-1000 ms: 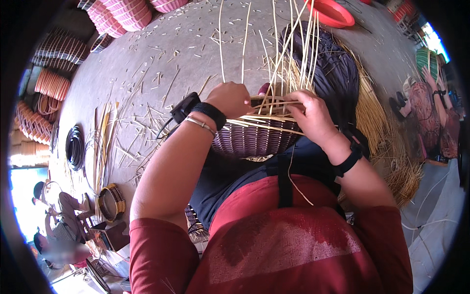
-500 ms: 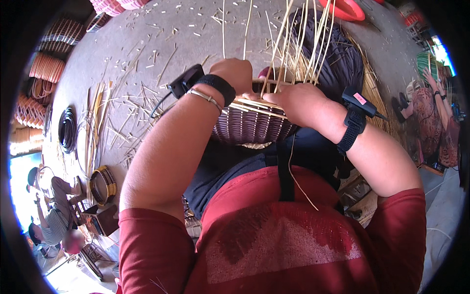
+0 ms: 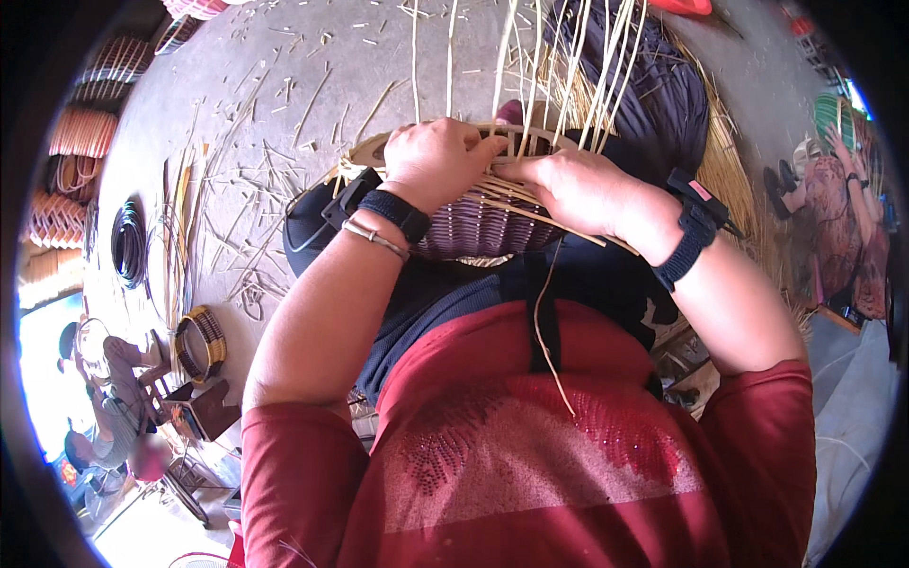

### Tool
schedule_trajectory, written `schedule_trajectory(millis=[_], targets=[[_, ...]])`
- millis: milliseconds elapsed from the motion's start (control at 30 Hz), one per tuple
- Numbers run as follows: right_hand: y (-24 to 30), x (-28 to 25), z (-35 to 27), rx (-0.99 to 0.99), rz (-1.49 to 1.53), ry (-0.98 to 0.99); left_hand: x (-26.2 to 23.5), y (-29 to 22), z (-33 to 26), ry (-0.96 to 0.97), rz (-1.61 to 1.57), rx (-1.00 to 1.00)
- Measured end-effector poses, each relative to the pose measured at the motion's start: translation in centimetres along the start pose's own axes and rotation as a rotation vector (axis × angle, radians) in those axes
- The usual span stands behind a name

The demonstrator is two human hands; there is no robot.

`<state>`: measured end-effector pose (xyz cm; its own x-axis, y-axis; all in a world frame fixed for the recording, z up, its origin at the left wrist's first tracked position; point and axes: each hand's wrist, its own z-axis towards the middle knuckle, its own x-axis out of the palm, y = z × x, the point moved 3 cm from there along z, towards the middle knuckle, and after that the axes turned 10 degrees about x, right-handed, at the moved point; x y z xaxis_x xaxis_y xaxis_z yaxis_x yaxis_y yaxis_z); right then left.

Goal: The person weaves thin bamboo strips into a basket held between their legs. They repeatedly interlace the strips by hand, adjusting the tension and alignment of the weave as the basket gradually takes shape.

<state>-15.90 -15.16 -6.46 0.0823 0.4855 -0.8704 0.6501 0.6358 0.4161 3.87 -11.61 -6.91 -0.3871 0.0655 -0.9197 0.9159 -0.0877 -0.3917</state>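
Observation:
A dark purple woven basket [image 3: 488, 227] with a pale rim rests on my lap. Tall pale cane strands [image 3: 450, 57] rise from its far side, and several more lie bent along the near rim. My left hand [image 3: 437, 159] is closed at the rim, thumb and fingers pinching a pale strand. Close beside it, my right hand [image 3: 589, 192] is also closed, its fingertips pressed on strands at the rim's right part. The fingers partly hide the strand ends between them. One thin loose strand [image 3: 544, 346] hangs down over my shirt.
A dark cloth bundle [image 3: 653, 85] and a heap of straw-like strands [image 3: 724, 180] lie at far right. Cane scraps litter the concrete floor [image 3: 237, 85]. On the left are a black coil [image 3: 129, 244], a round woven ring [image 3: 201, 344] and stacked baskets [image 3: 83, 133]. Other people sit on both sides.
The basket has turned and tilted, so more of its rim and opening shows. My left hand has moved slightly down and left, and strand ends now stick out below my right hand.

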Motion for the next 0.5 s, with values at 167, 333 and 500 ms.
schedule_trajectory(millis=[167,333,500], targets=[[-1.5,1.0,0.2,-0.005,0.182,-0.047,0.4,-0.3,0.0,-0.134,0.051,0.057],[-1.9,0.5,0.6,0.004,0.191,0.019,-1.2,-2.4,-3.4,-0.472,0.233,0.215],[-1.8,0.4,0.5,0.082,0.14,0.062,1.2,-4.8,-6.3,-0.3,0.175,0.334]])
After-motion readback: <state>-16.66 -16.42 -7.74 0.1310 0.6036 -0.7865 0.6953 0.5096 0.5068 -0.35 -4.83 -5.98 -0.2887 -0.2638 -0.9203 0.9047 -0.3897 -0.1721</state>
